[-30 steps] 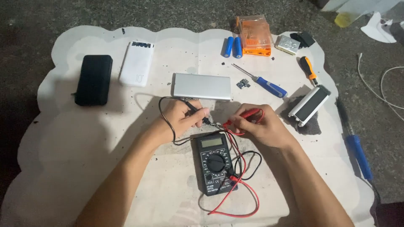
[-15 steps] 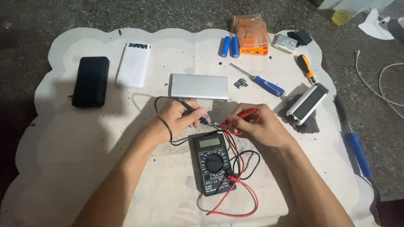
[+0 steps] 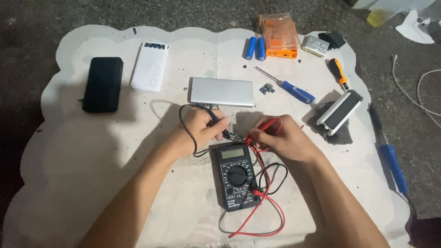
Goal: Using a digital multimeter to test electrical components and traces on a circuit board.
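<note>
You're probing: left hand (image 3: 200, 127) pinching the black probe (image 3: 219, 123), right hand (image 3: 281, 138) pinching the red probe (image 3: 262, 129), both tips meeting on a small part (image 3: 235, 137) lying between your hands; too small to identify. Wrists resting low on the white mat (image 3: 82, 156), forearms angling inward. Black multimeter (image 3: 236, 176) sitting just below your fingers. Next, I judge, you're needing steady tips and a glance at its display. Silver power bank (image 3: 222, 92) lying just beyond your knuckles

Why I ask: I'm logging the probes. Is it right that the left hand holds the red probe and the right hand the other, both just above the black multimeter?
Not quite. The head view shows the left hand holding the black probe; the right hand holds the red probe. Both are just above the black multimeter.
</note>
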